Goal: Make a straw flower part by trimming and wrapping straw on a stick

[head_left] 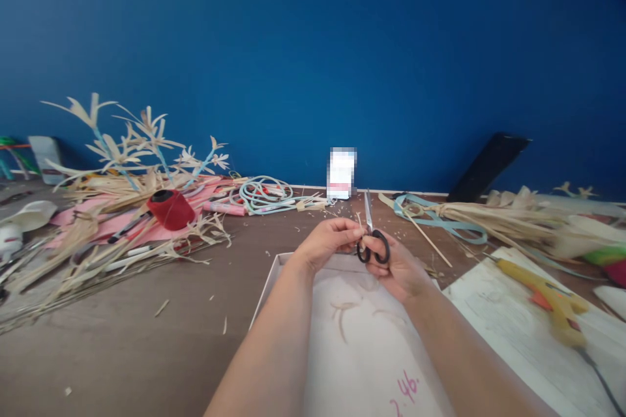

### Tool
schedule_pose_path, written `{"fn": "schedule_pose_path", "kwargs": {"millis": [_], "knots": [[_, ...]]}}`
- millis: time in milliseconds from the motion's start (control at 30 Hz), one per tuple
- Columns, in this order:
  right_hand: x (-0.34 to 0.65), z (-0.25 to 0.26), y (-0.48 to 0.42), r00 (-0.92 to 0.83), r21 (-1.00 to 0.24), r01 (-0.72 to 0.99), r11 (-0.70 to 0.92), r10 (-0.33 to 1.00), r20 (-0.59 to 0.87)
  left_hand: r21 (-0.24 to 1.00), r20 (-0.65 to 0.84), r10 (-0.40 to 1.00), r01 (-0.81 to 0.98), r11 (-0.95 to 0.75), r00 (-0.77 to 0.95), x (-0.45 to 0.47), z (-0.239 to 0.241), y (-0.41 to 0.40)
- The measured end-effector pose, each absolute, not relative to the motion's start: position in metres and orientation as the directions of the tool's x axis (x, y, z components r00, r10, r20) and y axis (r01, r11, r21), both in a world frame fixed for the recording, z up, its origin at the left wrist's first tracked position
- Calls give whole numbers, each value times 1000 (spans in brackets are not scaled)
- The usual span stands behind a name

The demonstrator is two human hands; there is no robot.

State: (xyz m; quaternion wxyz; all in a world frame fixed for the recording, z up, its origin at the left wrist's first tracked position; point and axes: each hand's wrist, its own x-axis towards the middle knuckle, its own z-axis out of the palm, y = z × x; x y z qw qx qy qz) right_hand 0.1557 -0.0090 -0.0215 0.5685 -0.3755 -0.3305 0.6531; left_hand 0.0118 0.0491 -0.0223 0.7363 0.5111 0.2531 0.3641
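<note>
Over a shallow white box [267, 287], my two hands meet near its far edge. My left hand [330, 242] is closed in a pinch on a thin pale strip [359, 220], whose tip sticks up past the fingertips. My right hand [398, 270] has its fingers around the black-handled scissors [388, 249]. Their blades look closed and point away from me, just right of the strip. Fingers hide part of the strip. Curled pale scraps [340, 322] lie in the box, near pink handwriting [407, 391].
Pale strip flowers [115, 153], a red cone of thread [171, 210] and coiled light-blue cord [267, 195] lie left. Against the blue wall stands a lit, blurred screen [341, 172]. Rightward are a bundle of pale strips [508, 221] and a yellow glue gun [548, 296] on paper.
</note>
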Motion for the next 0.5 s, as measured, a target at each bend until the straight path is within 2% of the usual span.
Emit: {"fn": "schedule_pose_path", "kwargs": {"millis": [300, 500], "knots": [[160, -25, -6, -41, -862, -488, -138, 990, -136, 910, 5, 831, -348, 227, 556, 12, -18, 48], [158, -23, -7, -20, -894, -428, -133, 990, -137, 930, -2, 867, -319, 186, 499, 15, -21, 50]]}}
